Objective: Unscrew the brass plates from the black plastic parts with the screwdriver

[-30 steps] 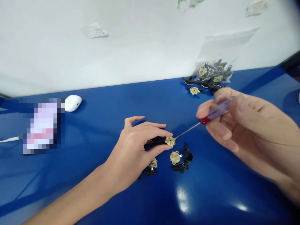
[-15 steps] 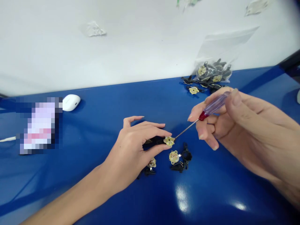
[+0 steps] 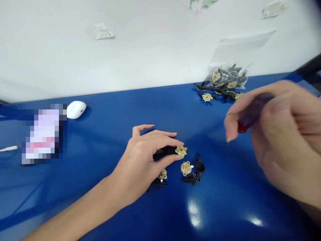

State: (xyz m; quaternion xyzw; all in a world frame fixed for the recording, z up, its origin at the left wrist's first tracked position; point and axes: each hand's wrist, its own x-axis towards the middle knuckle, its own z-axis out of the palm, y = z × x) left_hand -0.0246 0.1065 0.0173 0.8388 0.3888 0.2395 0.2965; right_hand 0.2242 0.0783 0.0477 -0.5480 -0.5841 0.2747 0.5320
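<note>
My left hand [image 3: 145, 157] rests on the blue table [image 3: 105, 134] and pinches a small black part with a brass disc [image 3: 181, 151] between thumb and fingers. My right hand [image 3: 281, 134] is raised to the right, blurred by motion, and closed around a screwdriver with a red and clear handle [image 3: 250, 113]; its shaft is hidden by the hand. The screwdriver is well clear of the disc. Just below the left fingers lie a second brass-disc part [image 3: 187, 168], a black bracket [image 3: 200, 166] and another small part [image 3: 163, 175].
A clear plastic bag [image 3: 229, 78] with several more black and brass parts leans on the white wall at the back right, with a loose one [image 3: 207, 97] beside it. A white earbud case [image 3: 76, 109] and a blurred-out object [image 3: 43, 134] sit at the left.
My right hand has pulled the screwdriver up and to the right, off the brass disc it was touching. My left hand and the held part have not moved.
</note>
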